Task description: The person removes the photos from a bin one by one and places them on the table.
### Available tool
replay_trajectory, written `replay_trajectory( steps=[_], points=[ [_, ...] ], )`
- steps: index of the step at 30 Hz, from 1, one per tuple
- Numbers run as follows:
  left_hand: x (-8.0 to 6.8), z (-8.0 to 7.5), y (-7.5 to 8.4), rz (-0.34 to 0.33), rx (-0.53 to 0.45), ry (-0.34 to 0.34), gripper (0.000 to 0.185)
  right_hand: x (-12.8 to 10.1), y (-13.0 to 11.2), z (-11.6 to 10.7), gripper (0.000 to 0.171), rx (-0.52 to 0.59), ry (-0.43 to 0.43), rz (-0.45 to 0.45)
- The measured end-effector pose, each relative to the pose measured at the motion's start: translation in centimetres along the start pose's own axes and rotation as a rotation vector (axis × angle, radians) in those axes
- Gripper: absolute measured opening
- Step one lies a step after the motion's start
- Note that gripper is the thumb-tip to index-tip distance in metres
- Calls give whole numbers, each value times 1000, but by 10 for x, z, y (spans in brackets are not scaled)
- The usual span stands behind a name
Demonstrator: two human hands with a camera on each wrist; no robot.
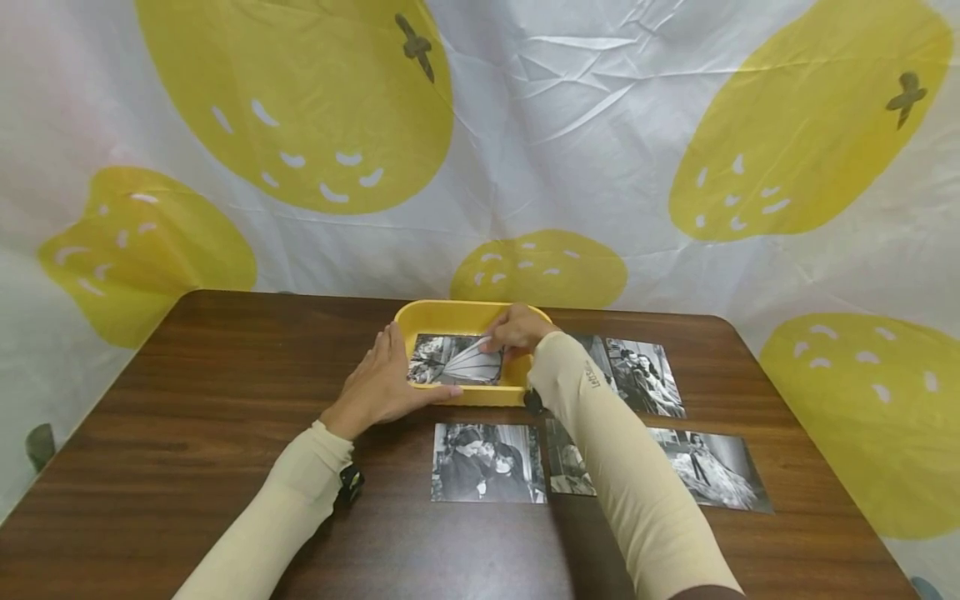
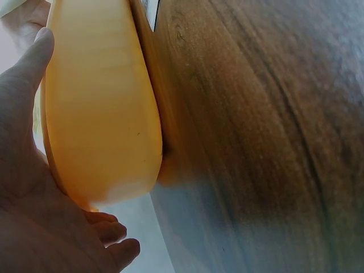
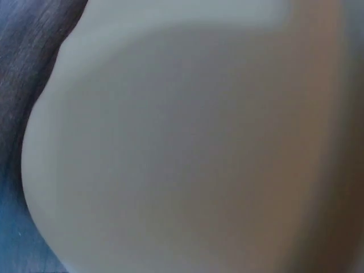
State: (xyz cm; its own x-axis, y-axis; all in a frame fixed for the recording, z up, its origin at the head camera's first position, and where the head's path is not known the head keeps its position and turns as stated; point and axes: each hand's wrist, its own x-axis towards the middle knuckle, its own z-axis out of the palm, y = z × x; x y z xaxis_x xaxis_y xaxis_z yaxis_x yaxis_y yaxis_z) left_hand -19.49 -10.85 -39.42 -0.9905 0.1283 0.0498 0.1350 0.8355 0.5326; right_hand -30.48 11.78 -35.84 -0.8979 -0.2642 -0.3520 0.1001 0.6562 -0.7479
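A yellow plastic bin [image 1: 476, 397] stands near the back of the table, and a black-and-white photo [image 1: 457, 362] lies inside it. My left hand [image 1: 381, 379] rests against the bin's left end, its thumb along the front rim and its fingers extended along the side. In the left wrist view the thumb lies at the rim of the bin [image 2: 102, 108], the other fingers past its end. With thumb and fingers my right hand [image 1: 519, 327] pinches the upper right part of the photo. The right wrist view is mostly filled by a blurred pale surface.
Right of the bin lie two photos, one [image 1: 645, 377] fully visible, the other [image 1: 597, 360] partly under the right sleeve. In front are a photo of several people [image 1: 489, 463], a half-covered photo [image 1: 567, 462] and a photo of a wide gown [image 1: 712, 468]. A lemon-print cloth [image 1: 540, 267] hangs behind the table.
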Motion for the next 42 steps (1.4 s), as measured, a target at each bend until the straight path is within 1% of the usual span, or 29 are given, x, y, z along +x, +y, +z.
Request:
replay_trajectory(
  steps=[6,9,15,24,26,28,29,31,33,35,36,38,39,40,42],
  points=[
    [3,1,-1,-5,-10,4,145,-3,-4,-12,36,66,-9,-20],
    [5,1,-3,-10,-15,-7,145,-5,-6,-20,37,87,-10,-19],
    [6,1,-7,-27,-22,-24,145,-11,-11,-37,36,131,29,-12],
    [10,-1,-10,-18,-21,-5,144,-24,-8,-69,37,209,99,-25],
    [11,-1,-10,-16,-22,-9,144,-27,-4,-77,38,255,105,-23],
    [12,-1,-10,-13,-22,-15,144,-30,1,-85,40,332,93,-17],
    [12,0,-11,-11,-21,-18,144,-32,3,-90,41,343,90,-20],
    [13,0,-11,-9,-19,-20,143,-37,9,-100,43,418,81,-7],
    [13,0,-11,-6,-21,-15,143,-42,15,-110,45,458,79,-1],
    [13,0,-10,-3,-23,-8,142,-47,21,-122,45,429,97,-10],
    [13,0,-10,-2,-24,-7,142,-50,24,-127,44,435,103,-9],
    [13,0,-10,0,-26,-7,142,-55,31,-138,44,393,126,-19],
    [14,0,-10,0,-24,-8,143,-58,34,-143,44,360,138,-23],
    [14,0,-10,0,-22,-11,143,-62,37,-148,45,300,151,-30],
    [14,0,-10,1,-20,-15,143,-67,44,-157,47,252,169,-27]
  ],
)
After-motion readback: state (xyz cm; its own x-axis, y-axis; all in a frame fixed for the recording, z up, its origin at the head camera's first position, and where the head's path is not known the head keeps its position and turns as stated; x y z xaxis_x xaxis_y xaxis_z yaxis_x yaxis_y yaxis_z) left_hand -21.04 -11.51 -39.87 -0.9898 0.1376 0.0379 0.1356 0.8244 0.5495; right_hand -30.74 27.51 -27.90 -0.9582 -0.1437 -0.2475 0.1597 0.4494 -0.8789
